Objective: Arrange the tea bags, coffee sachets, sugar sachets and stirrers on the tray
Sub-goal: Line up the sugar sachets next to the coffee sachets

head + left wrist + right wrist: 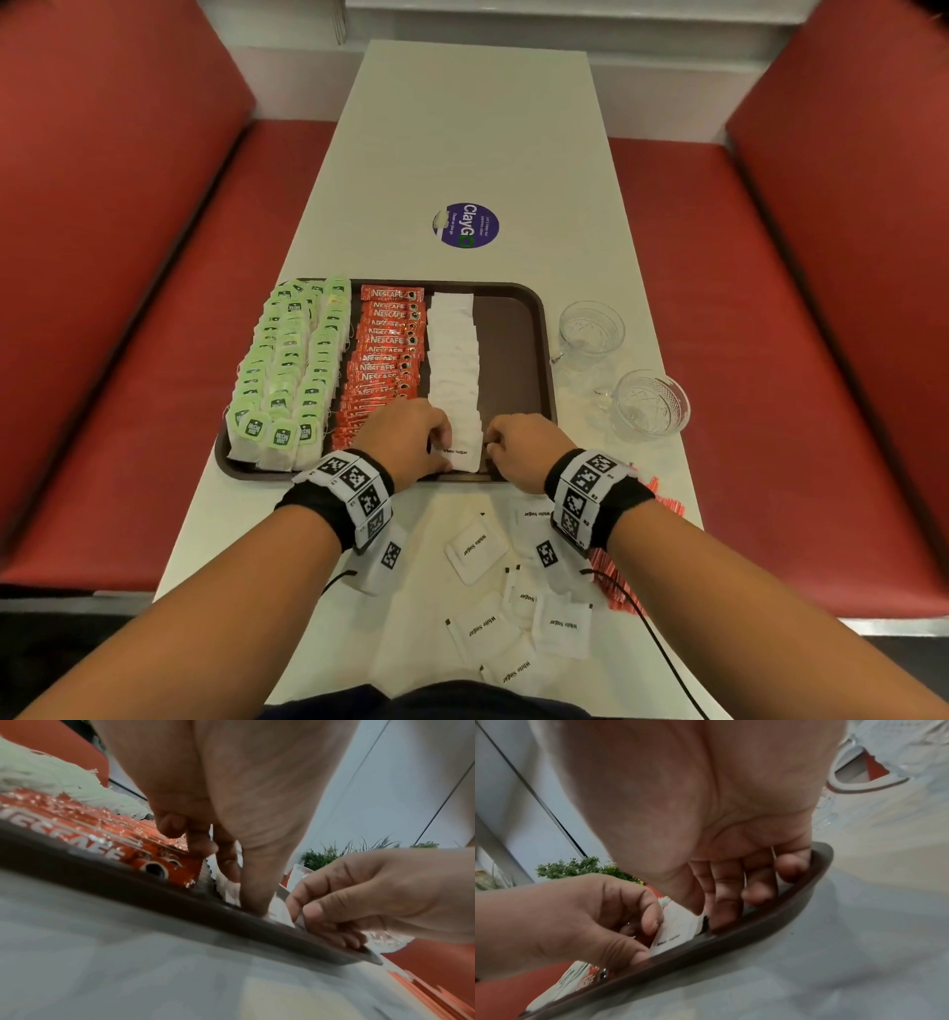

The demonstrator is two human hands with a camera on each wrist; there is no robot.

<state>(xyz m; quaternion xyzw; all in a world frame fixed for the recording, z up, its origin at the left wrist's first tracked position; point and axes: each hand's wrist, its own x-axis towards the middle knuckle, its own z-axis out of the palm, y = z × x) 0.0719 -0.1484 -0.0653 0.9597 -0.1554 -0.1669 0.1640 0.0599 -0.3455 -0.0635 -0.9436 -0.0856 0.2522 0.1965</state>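
A brown tray [547, 329] holds columns of green tea bags [287, 360], red coffee sachets [385, 354] and white sugar sachets [454, 349]. At the near end of the sugar column lies a white sugar sachet [462, 455] [675, 931]. My left hand [441, 447] [241, 888] pinches its left edge between thumb and forefinger. My right hand [490, 442] [721, 914] has curled fingers at its right edge and pinches it there, fingertips down on the tray floor. Several loose sugar sachets [472, 547] lie on the table in front of me.
Thin red stirrers [613, 586] lie under my right wrist near the table's right edge. Two glass cups [590, 329] [649, 406] stand right of the tray. A purple sticker [466, 225] is on the table beyond. Red benches flank the table.
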